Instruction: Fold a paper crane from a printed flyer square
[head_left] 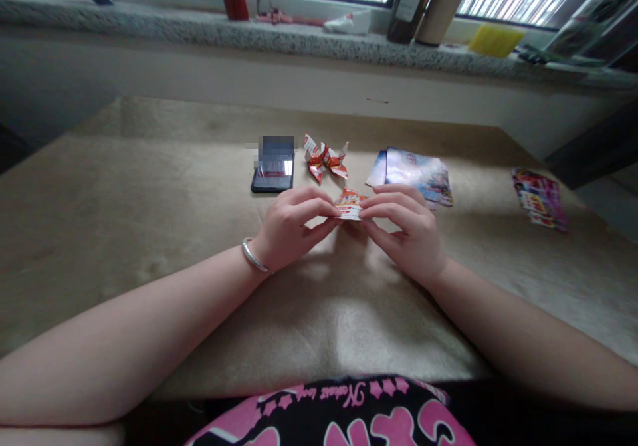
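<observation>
Between my two hands is a small folded piece of printed paper [350, 205], orange and red with a white strip along its near edge. My left hand [298, 219], with a silver bangle at the wrist, pinches the paper's left side between thumb and fingers. On its right side the thumb and fingers of my right hand [406, 230] are closed in the same way. Just beyond the paper, two red-and-white folded paper pinwheel shapes [326, 158] rest on the table. The underside of the held paper is hidden.
A dark phone [274, 173] lies left of the folded shapes. Glossy printed sheets [416, 172] lie beyond my right hand, and a stack of colourful cards [539, 199] sits at the table's [164, 200] far right. Bottles and small items stand on the stone windowsill [169, 30] behind.
</observation>
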`<move>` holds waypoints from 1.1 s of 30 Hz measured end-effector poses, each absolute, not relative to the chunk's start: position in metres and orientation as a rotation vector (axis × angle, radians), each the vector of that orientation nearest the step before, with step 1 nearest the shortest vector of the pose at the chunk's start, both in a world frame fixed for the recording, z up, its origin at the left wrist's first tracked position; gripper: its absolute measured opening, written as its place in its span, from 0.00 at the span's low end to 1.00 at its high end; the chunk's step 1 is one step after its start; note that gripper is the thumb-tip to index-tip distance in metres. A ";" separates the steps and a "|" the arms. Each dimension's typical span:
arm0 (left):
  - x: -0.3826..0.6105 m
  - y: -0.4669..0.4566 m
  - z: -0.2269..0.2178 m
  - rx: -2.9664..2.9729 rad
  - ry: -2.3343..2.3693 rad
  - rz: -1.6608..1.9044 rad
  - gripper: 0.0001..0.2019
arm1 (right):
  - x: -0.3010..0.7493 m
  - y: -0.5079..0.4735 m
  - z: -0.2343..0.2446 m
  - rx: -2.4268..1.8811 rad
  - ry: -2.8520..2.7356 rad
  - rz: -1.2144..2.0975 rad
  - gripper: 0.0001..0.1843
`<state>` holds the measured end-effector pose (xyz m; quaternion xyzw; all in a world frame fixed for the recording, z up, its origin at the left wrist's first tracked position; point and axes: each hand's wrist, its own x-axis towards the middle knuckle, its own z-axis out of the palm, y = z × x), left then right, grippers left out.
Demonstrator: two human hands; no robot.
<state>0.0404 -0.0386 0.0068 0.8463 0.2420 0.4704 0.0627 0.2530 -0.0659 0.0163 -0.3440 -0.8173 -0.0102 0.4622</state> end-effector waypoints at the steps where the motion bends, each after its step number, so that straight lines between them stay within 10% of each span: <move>1: 0.040 -0.038 0.007 2.566 0.735 1.420 0.04 | 0.253 -0.066 0.016 -0.843 -2.015 -0.028 0.04; 33: 0.043 -0.046 0.018 2.955 0.812 1.296 0.05 | 0.243 -0.071 0.022 -0.817 -2.066 0.059 0.06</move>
